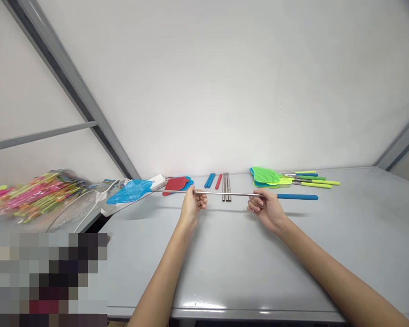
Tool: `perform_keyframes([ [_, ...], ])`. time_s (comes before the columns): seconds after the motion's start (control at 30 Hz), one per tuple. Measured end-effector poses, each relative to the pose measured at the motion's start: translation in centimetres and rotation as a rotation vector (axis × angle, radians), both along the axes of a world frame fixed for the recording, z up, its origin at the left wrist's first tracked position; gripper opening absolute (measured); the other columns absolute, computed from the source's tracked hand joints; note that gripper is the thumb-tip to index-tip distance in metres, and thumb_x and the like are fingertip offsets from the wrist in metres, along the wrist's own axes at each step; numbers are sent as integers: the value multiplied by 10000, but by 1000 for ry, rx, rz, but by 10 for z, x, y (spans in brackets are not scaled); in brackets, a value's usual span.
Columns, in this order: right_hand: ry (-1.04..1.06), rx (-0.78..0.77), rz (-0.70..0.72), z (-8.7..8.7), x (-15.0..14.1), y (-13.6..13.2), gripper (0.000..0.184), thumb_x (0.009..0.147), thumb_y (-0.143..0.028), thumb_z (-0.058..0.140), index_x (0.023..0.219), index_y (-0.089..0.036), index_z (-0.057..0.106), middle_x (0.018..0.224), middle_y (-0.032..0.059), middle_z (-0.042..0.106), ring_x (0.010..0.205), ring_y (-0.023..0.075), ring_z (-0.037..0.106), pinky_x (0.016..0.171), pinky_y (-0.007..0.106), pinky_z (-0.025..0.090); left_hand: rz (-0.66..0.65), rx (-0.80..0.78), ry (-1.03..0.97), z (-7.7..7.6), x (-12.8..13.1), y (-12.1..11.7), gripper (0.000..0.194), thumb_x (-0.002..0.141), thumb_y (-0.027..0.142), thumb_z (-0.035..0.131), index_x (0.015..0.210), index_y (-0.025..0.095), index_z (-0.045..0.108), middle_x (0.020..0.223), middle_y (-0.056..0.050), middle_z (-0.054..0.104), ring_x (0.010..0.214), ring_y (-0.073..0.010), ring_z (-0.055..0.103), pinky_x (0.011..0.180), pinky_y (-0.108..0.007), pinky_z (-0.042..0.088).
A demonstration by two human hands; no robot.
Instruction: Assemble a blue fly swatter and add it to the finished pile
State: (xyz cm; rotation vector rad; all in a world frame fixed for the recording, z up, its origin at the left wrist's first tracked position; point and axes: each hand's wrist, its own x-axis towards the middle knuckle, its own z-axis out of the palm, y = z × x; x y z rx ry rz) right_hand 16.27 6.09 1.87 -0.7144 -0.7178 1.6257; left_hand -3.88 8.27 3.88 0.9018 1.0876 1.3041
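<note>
The left hand [193,205] and right hand [264,209] both close around the steel shaft [225,194] of one long fly swatter above the grey counter [361,254], holding it level, its long axis running left to right across the person's front. Its blue mesh head [131,191] lies out past the left hand, while its blue grip [297,196] starts just past the right hand, the nearer hand to that end. Beyond them lie green swatters [264,175], a red swatter head [176,184] and steel rods [226,187].
</note>
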Motion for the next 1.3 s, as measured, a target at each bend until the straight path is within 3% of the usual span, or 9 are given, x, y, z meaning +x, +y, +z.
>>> perform_keyframes([
  [0.4,5,-65,-71,0,-2,2,382,691,-259,430,366,-183,243,382,-48,169,364,78,218,432,267,249,59,72,31,-2,8,-3,225,694,294,359,555,151,463,460,11,482,390,-80,419,409,-197,334],
  [1.03,-26,-33,-86,-2,-7,0,354,682,-277,426,384,-183,260,371,-49,183,355,76,231,420,259,244,-124,145,-130,2,7,-7,151,573,163,330,477,144,444,558,-21,465,415,-93,406,412,-234,355],
  [1.3,-13,-43,-81,1,-8,-2,331,684,-265,432,398,-179,290,377,-46,208,364,75,230,422,254,242,-104,173,-116,3,6,-7,160,534,147,329,397,144,411,504,-40,449,404,-111,413,401,-255,356],
])
